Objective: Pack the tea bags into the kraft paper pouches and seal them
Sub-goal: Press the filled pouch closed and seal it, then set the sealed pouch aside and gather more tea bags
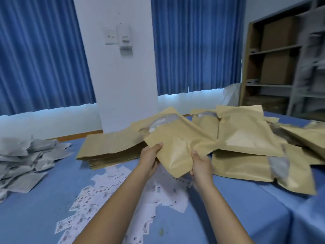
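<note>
Both hands hold one kraft pouch above the middle of the counter, which has a blue cover. The pouch is tilted, with its bottom corner pointing down toward the person and its clear window at the far, upper end. The left hand grips the pouch's edge at nine o'clock, thumb on top and the other fingers hidden beneath. The right hand grips the edge at five o'clock the same way, thumb pressed on the paper and the rest of the fingers curled under it.

At ten o'clock of the held pouch, a flat stack of unfilled pouches lies on the counter. From one to four o'clock, filled pouches lie in a loose, overlapping heap, some with their windows showing. Grey tea bags are piled at the counter's left edge, well apart from the hands. Printed white slips are scattered under and between the forearms.

Behind the counter are blue curtains, a white pillar and, at two o'clock, a shelf holding boxes. The picture is blurred there.
</note>
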Action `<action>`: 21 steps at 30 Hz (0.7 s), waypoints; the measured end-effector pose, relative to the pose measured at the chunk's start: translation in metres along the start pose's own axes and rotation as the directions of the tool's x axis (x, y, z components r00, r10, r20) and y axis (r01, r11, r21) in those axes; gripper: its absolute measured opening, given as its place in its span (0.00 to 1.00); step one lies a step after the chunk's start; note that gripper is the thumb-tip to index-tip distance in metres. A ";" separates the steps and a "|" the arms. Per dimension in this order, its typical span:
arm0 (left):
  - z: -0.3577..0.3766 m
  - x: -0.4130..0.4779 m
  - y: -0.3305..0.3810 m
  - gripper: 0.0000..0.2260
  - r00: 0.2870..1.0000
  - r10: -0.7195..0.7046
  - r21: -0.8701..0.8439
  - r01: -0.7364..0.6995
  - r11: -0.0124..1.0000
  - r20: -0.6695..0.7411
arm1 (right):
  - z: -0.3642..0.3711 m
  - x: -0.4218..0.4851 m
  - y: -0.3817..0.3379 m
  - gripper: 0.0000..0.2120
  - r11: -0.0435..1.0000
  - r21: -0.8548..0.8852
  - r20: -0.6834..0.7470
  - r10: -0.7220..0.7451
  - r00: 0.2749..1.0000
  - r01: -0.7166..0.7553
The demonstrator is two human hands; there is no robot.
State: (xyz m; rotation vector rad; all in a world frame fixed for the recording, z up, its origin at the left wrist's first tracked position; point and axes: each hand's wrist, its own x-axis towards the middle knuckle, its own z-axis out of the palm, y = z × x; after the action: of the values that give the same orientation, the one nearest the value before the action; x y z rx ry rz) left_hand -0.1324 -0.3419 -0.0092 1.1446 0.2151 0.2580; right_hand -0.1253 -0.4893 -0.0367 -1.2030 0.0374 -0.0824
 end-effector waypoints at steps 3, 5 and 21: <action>0.061 0.002 0.004 0.15 0.979 0.035 0.039 -0.043 0.998 0.200 | -0.018 0.026 -0.030 0.09 0.980 0.185 -0.131 -0.043 0.990 0.068; 0.104 0.003 0.007 0.15 0.943 0.064 0.039 -0.081 0.996 0.326 | -0.026 0.043 -0.058 0.07 0.915 0.363 -0.198 -0.111 0.974 0.178; 0.088 0.038 -0.049 0.19 0.917 0.328 0.740 -0.380 0.555 0.226 | 0.021 0.048 -0.008 0.12 0.915 0.354 0.136 0.154 0.979 -0.193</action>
State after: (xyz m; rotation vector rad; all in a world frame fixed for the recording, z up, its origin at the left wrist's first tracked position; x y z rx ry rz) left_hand -0.0658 -0.4253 -0.0206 2.0814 0.0179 0.5210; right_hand -0.0765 -0.4769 -0.0209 -0.8243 0.0350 0.1273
